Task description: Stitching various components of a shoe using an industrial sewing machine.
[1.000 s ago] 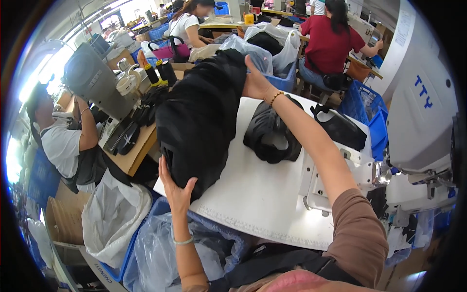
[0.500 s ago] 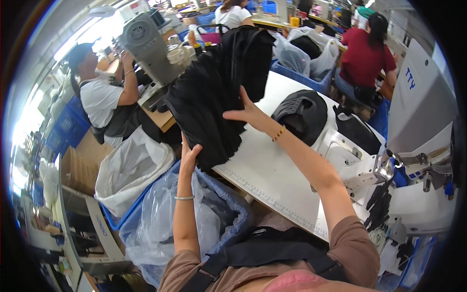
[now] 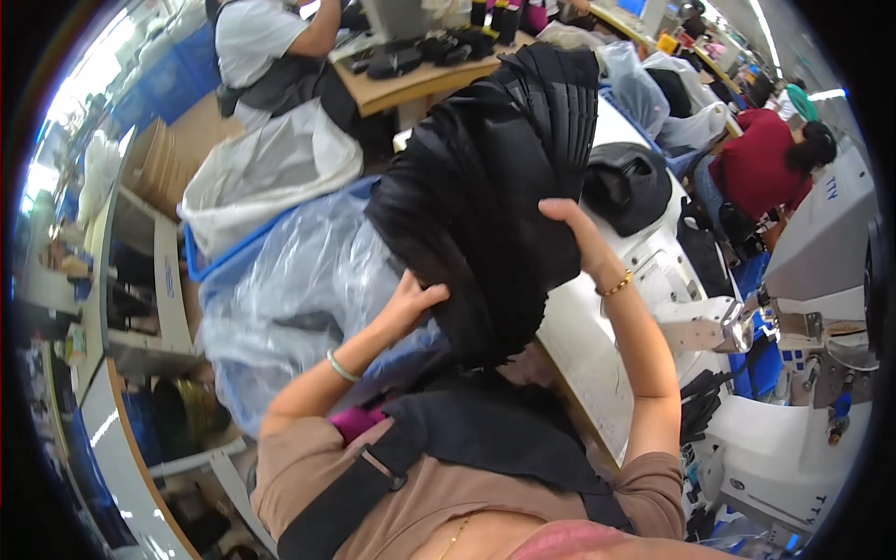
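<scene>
A thick bundle of layered black fabric pieces [image 3: 485,205] is held up in front of me, its edges fanned at the upper right. My left hand [image 3: 407,304] grips its lower left side, thumb over the near face and the other fingers hidden behind. On the right side my right hand [image 3: 581,238] is closed around the edge, thumb on top. Beyond the right hand, a dark grey and black curved stack of pieces [image 3: 627,191] lies on the white worktable [image 3: 581,345].
Left of me stand a plastic-lined blue bin [image 3: 280,308] and a white sack [image 3: 271,177]. A sewing machine [image 3: 695,327] with a metal arm stands at the right. One co-worker [image 3: 266,47] sits at the far left, another in red [image 3: 765,168] at the far right.
The bundle has come nearer to me and lower. My right hand, spread against it before, now grips its right side. My view has shifted left and down.
</scene>
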Demonstrator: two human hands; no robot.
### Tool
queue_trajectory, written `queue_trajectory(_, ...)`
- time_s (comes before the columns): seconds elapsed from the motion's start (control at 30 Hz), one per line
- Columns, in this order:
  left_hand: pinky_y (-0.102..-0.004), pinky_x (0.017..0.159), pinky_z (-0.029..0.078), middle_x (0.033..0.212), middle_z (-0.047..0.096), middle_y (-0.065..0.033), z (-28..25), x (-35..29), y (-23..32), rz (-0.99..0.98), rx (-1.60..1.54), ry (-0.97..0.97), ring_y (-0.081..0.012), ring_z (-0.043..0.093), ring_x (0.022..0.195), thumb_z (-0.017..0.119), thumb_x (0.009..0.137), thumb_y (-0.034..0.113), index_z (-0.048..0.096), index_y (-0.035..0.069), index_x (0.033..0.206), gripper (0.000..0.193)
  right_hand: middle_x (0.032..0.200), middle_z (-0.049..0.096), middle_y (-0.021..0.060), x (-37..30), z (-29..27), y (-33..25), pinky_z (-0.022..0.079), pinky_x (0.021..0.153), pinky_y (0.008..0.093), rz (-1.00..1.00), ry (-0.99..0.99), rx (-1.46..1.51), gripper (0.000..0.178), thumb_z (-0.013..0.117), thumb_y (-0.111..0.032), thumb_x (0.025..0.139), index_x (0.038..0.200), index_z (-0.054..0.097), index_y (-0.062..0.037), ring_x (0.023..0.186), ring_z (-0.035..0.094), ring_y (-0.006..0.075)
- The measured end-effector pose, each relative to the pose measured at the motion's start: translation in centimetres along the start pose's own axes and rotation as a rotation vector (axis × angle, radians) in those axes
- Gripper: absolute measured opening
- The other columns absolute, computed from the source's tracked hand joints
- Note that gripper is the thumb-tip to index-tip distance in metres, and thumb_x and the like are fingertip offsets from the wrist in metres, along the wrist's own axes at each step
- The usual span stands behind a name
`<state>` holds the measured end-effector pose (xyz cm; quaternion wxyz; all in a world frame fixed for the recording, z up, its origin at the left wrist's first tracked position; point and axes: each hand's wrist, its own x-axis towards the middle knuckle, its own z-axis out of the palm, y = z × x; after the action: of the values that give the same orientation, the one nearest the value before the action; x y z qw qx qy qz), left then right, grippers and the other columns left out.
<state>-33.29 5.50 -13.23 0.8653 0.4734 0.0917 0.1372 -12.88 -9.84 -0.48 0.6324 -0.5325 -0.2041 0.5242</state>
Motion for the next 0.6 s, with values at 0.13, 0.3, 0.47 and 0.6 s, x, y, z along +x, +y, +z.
queue_trajectory(0.13, -0.0344, 0.105, 0.029, 0.136, 0.033, -0.0105, 1.7, -0.6, -0.6, 0.072, 0.008, 0.056, -0.022, 0.034, 0.125, 0.071, 0.077, 0.022, 0.015, 0.001, 0.139, 0.086, 0.101, 0.062, 0.0076, -1.4, -1.4, 1.7, 0.049, 0.079, 0.0265, -0.075, 0.111, -0.103, 0.04, 0.061, -0.027, 0.081, 0.11, 0.055, 0.0008, 0.089, 0.061, 0.0146)
queue_trajectory(0.3, -0.0338, 0.104, 0.031, 0.134, 0.036, -0.0128, 3.5, -2.1, -1.6, 0.202, 0.188, -0.013, -0.0213, 0.036, 0.123, 0.072, 0.076, 0.007, 0.016, -0.002, 0.137, 0.083, 0.113, 0.057, 0.0111, -5.5, -1.0, 2.5, 0.043, 0.089, 0.0277, -0.213, -0.077, -0.576, 0.08, 0.078, -0.029, 0.067, 0.128, 0.04, 0.0043, 0.099, 0.054, 0.0141)
queue_trajectory(0.47, -0.0324, 0.101, 0.035, 0.131, 0.041, -0.0131, 4.6, -3.3, -0.4, 0.151, 0.261, -0.116, -0.0209, 0.041, 0.12, 0.073, 0.075, 0.007, 0.019, -0.004, 0.136, 0.082, 0.119, 0.053, 0.0111, -8.3, 4.2, 3.1, 0.037, 0.096, 0.0298, -0.385, -0.001, -0.911, 0.085, 0.083, -0.025, 0.06, 0.127, 0.041, 0.0047, 0.11, 0.049, 0.0185)
queue_trajectory(0.6, -0.0331, 0.102, 0.034, 0.13, 0.039, -0.0151, 5.6, -2.7, 1.3, 0.119, 0.239, -0.151, -0.0223, 0.038, 0.122, 0.078, 0.072, 0.014, 0.018, -0.004, 0.136, 0.089, 0.115, 0.055, 0.0123, -8.0, 5.0, 3.5, 0.039, 0.094, 0.031, -0.296, 0.172, -0.761, 0.073, 0.078, -0.015, 0.064, 0.124, 0.042, 0.0056, 0.107, 0.051, 0.0194)
